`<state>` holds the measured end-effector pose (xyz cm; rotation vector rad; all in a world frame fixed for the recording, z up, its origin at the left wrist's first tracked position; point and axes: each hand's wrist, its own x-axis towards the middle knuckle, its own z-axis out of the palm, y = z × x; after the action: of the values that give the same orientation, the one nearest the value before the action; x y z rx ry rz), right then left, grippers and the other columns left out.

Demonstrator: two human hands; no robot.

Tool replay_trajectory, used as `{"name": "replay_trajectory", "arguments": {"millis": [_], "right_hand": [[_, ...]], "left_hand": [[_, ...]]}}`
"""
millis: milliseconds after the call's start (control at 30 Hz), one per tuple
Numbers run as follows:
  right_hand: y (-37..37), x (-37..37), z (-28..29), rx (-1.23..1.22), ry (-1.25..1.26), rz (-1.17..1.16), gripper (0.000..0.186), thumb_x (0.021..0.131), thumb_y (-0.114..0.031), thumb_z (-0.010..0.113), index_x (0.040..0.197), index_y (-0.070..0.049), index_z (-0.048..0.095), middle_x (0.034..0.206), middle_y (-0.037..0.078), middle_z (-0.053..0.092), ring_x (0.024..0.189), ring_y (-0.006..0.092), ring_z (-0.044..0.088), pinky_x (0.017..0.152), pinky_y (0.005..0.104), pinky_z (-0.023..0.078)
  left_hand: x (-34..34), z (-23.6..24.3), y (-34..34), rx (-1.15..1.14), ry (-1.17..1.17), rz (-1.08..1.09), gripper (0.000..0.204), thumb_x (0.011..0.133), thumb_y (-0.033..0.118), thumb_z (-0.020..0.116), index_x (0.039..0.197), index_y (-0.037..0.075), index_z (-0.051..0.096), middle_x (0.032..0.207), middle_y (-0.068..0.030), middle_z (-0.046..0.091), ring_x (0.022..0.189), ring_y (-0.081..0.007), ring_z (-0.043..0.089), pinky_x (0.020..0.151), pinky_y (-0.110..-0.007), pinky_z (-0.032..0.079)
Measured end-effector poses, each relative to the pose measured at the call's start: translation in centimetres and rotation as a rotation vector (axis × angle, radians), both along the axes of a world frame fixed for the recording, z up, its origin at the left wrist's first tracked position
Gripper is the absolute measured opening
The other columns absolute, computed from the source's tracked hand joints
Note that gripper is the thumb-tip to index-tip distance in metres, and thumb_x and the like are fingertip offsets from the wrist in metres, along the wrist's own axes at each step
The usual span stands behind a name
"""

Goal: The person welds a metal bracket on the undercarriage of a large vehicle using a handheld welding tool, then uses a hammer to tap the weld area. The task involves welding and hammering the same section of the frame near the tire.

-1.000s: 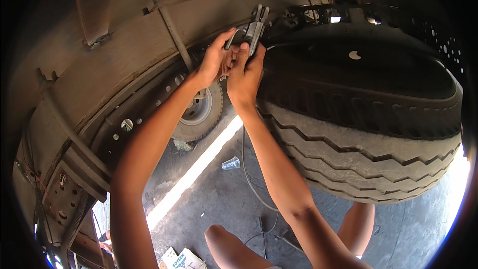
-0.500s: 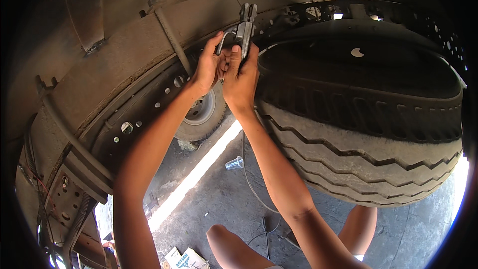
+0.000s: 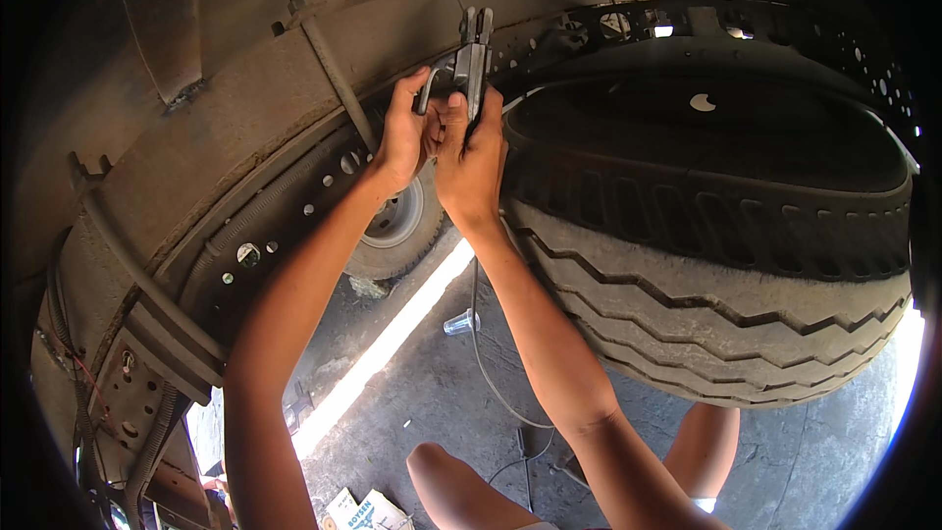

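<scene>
A silver-grey metal tool with a two-pronged head and a curved side lever is held up in front of me, prongs upward. My right hand wraps around its lower body, thumb along the near side. To the left of it, my left hand has its fingers curled at the lever side, the index finger reaching up beside the lever. Its other fingers are partly hidden behind the right hand. A dark cable hangs below my right wrist down to the floor.
A large treaded tire fills the right side, close to my right forearm. A long brown vehicle frame rail with bolts runs along the left. On the floor lie a clear plastic cup, cables and a paper box. A farther wheel stands behind.
The tool and my right hand have shifted slightly left, the tool now more upright. My left hand has moved a little left too. The hanging cable has swung left, passing nearer the cup.
</scene>
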<state>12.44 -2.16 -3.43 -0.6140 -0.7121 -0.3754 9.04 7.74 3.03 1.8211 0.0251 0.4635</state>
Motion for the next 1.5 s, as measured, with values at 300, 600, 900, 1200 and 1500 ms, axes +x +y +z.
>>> {"name": "replay_trajectory", "arguments": {"millis": [300,600,900,1200,1500], "right_hand": [[0.9,0.4,-0.2,0.016,0.007,0.092,0.031,0.108,-0.028,0.045,0.120,0.001,0.048,0.086,0.017,0.068,0.078,0.0305,0.066,0.066,0.0385,0.051],[0.6,0.3,-0.1,0.012,0.086,0.131,0.033,0.108,-0.027,0.044,0.118,0.004,0.048,0.090,0.024,0.067,0.085,0.0387,0.068,0.075,0.0455,0.050],[0.4,0.4,-0.1,0.015,0.098,0.165,0.034,0.108,-0.029,0.045,0.117,0.003,0.049,0.089,0.022,0.066,0.085,0.0348,0.068,0.075,0.0428,0.051],[0.6,0.4,-0.2,0.045,0.090,0.174,0.035,0.108,-0.031,0.044,0.117,0.002,0.049,0.088,0.020,0.067,0.083,0.0315,0.069,0.074,0.0405,0.051],[0.6,0.7,-0.1,0.114,0.185,0.341,0.037,0.109,-0.033,0.043,0.114,0.003,0.048,0.083,0.011,0.061,0.074,0.0183,0.061,0.068,0.0340,0.050]], "left_hand": [[-0.1,0.0,-0.4,-0.021,0.010,0.069,0.078,0.096,0.065,0.039,0.112,-0.008,0.064,0.107,-0.0206,0.070,0.099,-0.0276,0.067,0.094,-0.033,0.050],[-0.4,0.2,-1.8,0.033,0.053,0.031,0.083,0.093,0.075,0.044,0.105,-0.005,0.066,0.096,-0.0111,0.070,0.085,-0.0194,0.067,0.086,-0.029,0.051],[-0.5,0.3,-2.4,0.137,0.079,0.079,0.079,0.093,0.079,0.036,0.100,0.009,0.071,0.089,-0.0011,0.070,0.073,-0.0099,0.062,0.071,-0.025,0.048],[-0.8,0.5,-2.7,0.172,0.101,0.076,0.087,0.093,0.079,0.036,0.106,0.000,0.069,0.095,-0.0078,0.071,0.083,-0.0155,0.066,0.081,-0.027,0.051],[-0.5,0.3,-2.5,0.211,0.132,0.012,0.081,0.094,0.078,0.034,0.104,0.005,0.068,0.077,0.0022,0.062,0.060,-0.0088,0.057,0.054,-0.024,0.045]]}}
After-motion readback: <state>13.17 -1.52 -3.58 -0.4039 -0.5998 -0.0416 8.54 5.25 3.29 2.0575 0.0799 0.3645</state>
